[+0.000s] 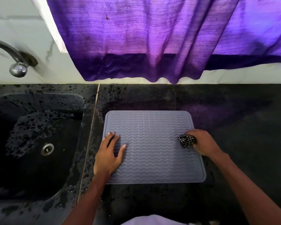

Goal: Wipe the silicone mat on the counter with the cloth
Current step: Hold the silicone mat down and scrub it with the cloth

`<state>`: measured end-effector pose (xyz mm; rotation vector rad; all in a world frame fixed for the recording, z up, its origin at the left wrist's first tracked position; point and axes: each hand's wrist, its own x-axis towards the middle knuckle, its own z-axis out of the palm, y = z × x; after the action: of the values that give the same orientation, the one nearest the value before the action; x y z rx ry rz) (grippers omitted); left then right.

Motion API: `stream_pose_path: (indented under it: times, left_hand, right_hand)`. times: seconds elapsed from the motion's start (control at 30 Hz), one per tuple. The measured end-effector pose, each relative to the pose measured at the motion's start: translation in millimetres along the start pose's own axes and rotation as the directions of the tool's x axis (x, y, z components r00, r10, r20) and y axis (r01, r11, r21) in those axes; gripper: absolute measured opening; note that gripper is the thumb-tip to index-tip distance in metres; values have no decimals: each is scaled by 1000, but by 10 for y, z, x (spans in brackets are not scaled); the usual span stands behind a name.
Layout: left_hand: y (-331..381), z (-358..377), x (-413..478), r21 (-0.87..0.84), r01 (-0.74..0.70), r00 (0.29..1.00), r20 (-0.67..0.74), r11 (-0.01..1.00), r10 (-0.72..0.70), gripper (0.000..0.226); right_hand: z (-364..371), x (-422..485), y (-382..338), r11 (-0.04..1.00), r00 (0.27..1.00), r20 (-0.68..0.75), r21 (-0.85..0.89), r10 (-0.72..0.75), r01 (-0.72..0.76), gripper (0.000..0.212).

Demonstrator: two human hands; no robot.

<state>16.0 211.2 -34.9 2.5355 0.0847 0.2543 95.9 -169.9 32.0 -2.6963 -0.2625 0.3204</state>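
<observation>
A grey silicone mat (pixel 152 143) with wavy ridges lies flat on the black counter (pixel 242 135). My left hand (pixel 109 153) rests flat on the mat's left edge, fingers spread, holding nothing. My right hand (pixel 203 143) sits at the mat's right edge, closed around a bunched black-and-white checked cloth (pixel 186 141). The cloth presses on the mat's right side; most of it is tucked under my fingers.
A black sink (pixel 39 143) with a metal drain (pixel 47 149) lies left of the mat, wet with droplets. A metal tap (pixel 17 62) sticks out of the white tiled wall. A purple curtain (pixel 144 38) hangs behind the counter.
</observation>
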Motion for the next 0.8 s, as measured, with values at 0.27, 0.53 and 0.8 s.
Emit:
stream_pose_path:
  times: [0.27,0.53,0.8]
  left_hand:
    - [2,8,2,-41,-9,1000,-22,999,8,61]
    - [-16,-5,0,-61,-2,1000,-17,998,1,59]
    - [-29,3,3,-84,-3,1000,-19,996,1,60]
  right_hand:
    - [136,97,-309,998,998,-3,23,-62,62,43]
    - [209,197,-585,972,973,78,108,-218,209,45]
    - [-24,-129,-203,995,994,50,-21,-100,102,44]
